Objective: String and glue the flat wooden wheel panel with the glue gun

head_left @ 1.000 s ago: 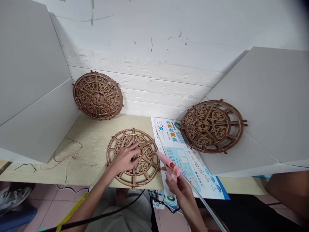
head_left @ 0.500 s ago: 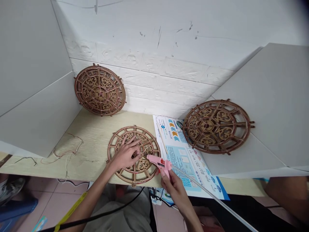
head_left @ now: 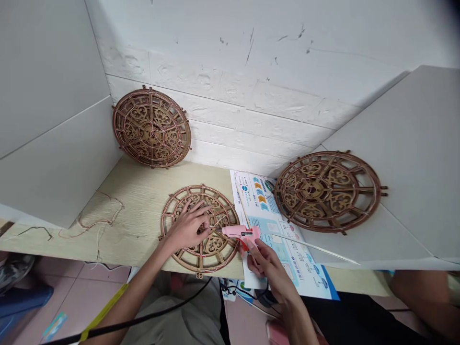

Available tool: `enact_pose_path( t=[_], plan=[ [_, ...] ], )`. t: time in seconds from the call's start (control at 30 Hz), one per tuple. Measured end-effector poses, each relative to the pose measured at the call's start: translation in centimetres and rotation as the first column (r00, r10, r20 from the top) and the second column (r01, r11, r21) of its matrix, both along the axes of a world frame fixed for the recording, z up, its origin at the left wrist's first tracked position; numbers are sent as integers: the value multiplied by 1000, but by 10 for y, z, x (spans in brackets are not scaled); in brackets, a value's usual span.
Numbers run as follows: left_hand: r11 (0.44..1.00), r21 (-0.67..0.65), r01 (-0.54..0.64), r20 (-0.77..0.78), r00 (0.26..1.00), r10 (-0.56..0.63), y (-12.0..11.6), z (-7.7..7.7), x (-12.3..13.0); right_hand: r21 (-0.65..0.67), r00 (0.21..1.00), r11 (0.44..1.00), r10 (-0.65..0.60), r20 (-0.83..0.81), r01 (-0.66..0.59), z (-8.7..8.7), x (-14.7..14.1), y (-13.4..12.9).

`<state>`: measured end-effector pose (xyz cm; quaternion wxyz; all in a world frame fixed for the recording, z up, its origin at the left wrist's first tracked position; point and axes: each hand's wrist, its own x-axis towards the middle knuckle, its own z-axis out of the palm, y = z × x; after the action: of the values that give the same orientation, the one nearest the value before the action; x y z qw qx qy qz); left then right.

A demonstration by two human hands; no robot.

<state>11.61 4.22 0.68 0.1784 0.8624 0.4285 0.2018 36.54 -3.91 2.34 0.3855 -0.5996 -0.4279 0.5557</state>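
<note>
In this head view, we are seeing the left hand (head_left: pixel 187 227) resting wide open on a wooden wheel (head_left: pixel 224 250) at lower middle. The right hand (head_left: pixel 271 270) is gripping a pink glue gun (head_left: pixel 240 232), tip almost touching the wheel. We are thinking hot glue could drip onto that open hand. The paper's (head_left: pixel 276 230) words are too small to read.

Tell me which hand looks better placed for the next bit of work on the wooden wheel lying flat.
Probably the right hand: it holds a pink hot glue gun with its nozzle over the wheel. The left hand rests its fingers on the wheel, so it seems better suited to steadying it.
</note>
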Motion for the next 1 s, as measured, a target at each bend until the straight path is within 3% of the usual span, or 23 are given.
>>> enact_pose_path(
  t=[1.0],
  plan=[
    [1000, -13, 11, 38, 999, -10, 0, 2, 0, 41, 1000, 999, 18, -16, -17, -13, 4, 5]
  ],
)
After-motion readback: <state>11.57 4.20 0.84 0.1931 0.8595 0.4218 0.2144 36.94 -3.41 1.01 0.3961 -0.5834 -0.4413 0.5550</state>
